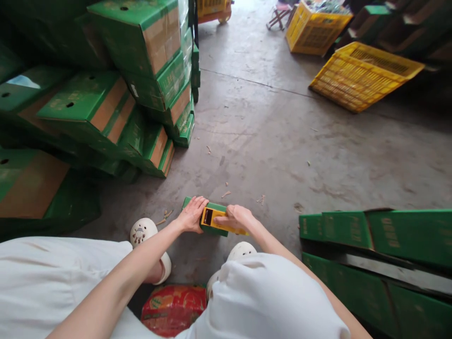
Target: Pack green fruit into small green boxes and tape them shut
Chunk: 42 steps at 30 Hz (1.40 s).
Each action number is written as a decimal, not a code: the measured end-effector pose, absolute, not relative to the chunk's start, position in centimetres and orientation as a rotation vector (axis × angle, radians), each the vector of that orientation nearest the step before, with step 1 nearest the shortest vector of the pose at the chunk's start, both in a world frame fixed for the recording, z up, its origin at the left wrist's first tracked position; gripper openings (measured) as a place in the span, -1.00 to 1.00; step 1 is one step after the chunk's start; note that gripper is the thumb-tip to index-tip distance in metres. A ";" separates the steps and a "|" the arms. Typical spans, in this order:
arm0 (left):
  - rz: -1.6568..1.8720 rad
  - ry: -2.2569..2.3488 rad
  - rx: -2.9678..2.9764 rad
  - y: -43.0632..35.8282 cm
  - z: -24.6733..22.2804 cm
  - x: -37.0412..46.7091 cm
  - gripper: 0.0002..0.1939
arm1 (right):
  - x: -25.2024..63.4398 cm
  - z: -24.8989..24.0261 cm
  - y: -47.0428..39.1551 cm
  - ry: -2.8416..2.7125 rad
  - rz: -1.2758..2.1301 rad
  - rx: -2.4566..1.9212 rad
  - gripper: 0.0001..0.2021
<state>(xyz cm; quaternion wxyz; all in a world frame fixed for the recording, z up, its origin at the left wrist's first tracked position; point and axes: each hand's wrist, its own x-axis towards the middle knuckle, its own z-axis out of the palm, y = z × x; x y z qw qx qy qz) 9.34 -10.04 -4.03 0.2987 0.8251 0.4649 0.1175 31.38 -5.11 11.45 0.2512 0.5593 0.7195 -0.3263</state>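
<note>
Between my feet, a small green box [221, 231] lies low over the floor. My left hand [192, 214] grips its left part, with the fingers laid over the top and far edge. A yellow handheld device [219, 217] with a dark window at its left end lies along the top of the box. My right hand [240, 217] is closed around the device's right part, its index finger stretched along the top. Part of the device is hidden under that hand.
Stacked green cartons [106, 101] rise at the left. More green cartons [388, 235] stand at the right. Yellow crates [367, 77] sit on the concrete floor [261, 141] farther off. A red package [174, 308] lies between my legs, near my white clogs [143, 231].
</note>
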 end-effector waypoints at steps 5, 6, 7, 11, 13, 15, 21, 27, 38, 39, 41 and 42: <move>0.333 1.233 2.202 -10.2 -3.3 8.9 0.29 | 34.1 12.9 -5.7 2.012 -0.963 1.439 -0.42; 0.339 1.234 2.202 -10.2 -3.2 8.9 0.27 | 34.9 13.2 -5.7 2.006 -0.940 1.436 -0.41; 0.343 1.234 2.201 -10.1 -3.2 9.0 0.26 | 35.6 13.4 -5.6 1.995 -0.907 1.443 -0.41; 0.349 1.236 2.191 -10.1 -3.0 9.2 0.24 | 37.4 13.6 -5.1 1.923 -0.812 1.485 -0.45; 0.344 1.245 2.206 -10.1 -2.9 9.3 0.23 | 37.5 13.2 -5.0 1.891 -0.810 1.492 -0.48; 0.334 1.248 2.234 -10.2 -2.8 9.3 0.22 | 37.2 12.6 -5.1 1.858 -0.823 1.514 -0.48; 0.213 1.274 2.279 -10.0 -2.3 9.4 0.26 | 37.1 11.4 -5.4 1.824 -0.831 1.548 -0.44; 0.026 1.315 2.339 -10.3 -2.6 14.2 0.38 | 37.6 10.8 -5.3 1.818 -0.875 1.568 -0.43; 0.191 1.281 2.392 -10.9 -2.9 16.4 0.18 | 39.2 10.5 -6.8 1.900 -0.984 1.603 -0.48; 0.195 1.282 2.396 -10.9 -2.9 16.4 0.17 | 40.0 10.7 -6.9 1.908 -1.017 1.592 -0.49; 0.197 1.288 2.398 -10.9 -2.8 16.4 0.15 | 42.0 11.4 -7.0 1.893 -1.068 1.581 -0.49; 0.192 1.288 2.398 -10.9 -2.7 16.5 0.14 | 43.3 11.8 -6.9 1.873 -1.066 1.583 -0.47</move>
